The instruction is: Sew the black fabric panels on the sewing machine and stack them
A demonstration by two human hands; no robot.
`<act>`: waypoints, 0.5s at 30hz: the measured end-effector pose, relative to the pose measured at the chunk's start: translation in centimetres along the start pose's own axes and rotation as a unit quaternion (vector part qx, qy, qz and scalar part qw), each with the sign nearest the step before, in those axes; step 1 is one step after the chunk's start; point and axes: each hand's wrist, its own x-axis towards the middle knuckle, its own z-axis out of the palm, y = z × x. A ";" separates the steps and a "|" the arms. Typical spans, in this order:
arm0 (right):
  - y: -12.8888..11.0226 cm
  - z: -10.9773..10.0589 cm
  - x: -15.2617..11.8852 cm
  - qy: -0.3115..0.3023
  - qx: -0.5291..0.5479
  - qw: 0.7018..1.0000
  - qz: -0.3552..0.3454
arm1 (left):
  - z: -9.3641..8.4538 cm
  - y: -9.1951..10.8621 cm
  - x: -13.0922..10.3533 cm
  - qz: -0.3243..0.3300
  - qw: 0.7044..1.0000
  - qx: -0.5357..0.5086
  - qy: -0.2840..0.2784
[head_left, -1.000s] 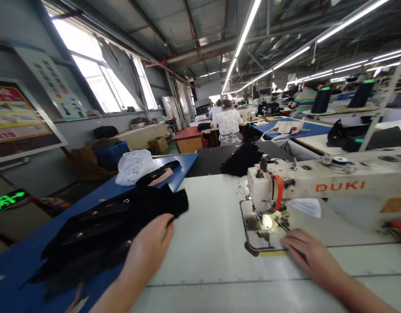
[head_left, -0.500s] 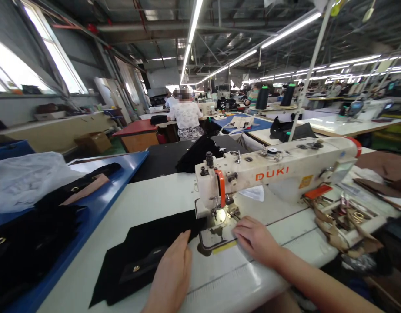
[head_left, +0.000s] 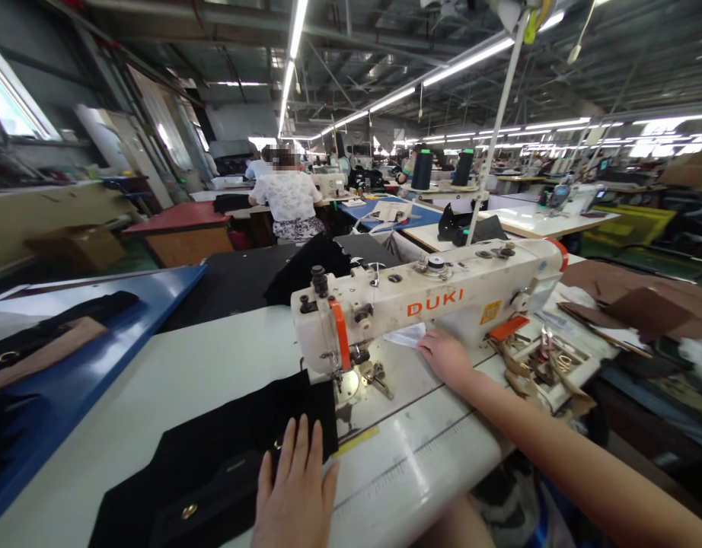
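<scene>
My left hand (head_left: 297,487) lies spread on the black fabric piece (head_left: 214,434), which has gold eyelets and lies flat on the white sewing table, its right edge beside the needle area. My right hand (head_left: 444,356) is under the arm of the white sewing machine (head_left: 431,297), its fingers closed at the edge of a small white sheet (head_left: 405,335). The fingertips meet the sheet's right end. The lit needle plate (head_left: 347,384) shows between the two hands.
A blue board (head_left: 100,380) with black pieces stands at the left. Right of the machine is a tray (head_left: 576,369) with scissors and gold rings. A person (head_left: 287,199) sits ahead, back turned. A thread stand pole rises behind the machine.
My right hand has moved from the needle area back under the machine arm to the white sheet. My left hand has spread over the fabric, now turned and nearer the needle. The view has shifted right.
</scene>
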 end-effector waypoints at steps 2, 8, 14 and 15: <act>-0.2 0.3 0.0 -0.002 -0.012 1.000 0.007 | 0.1 0.0 0.1 0.001 1.000 0.004 0.008; -0.3 0.3 0.2 0.009 -0.022 0.999 0.023 | 0.5 -0.1 -0.1 0.001 1.000 0.011 0.028; 0.3 -0.4 -0.1 -0.014 -0.015 1.000 -0.009 | 0.3 -1.3 -0.7 0.022 0.998 -0.003 0.056; 0.3 -0.4 -0.1 -0.019 -0.017 1.000 -0.012 | 0.4 -1.6 -0.9 0.020 0.998 -0.005 0.062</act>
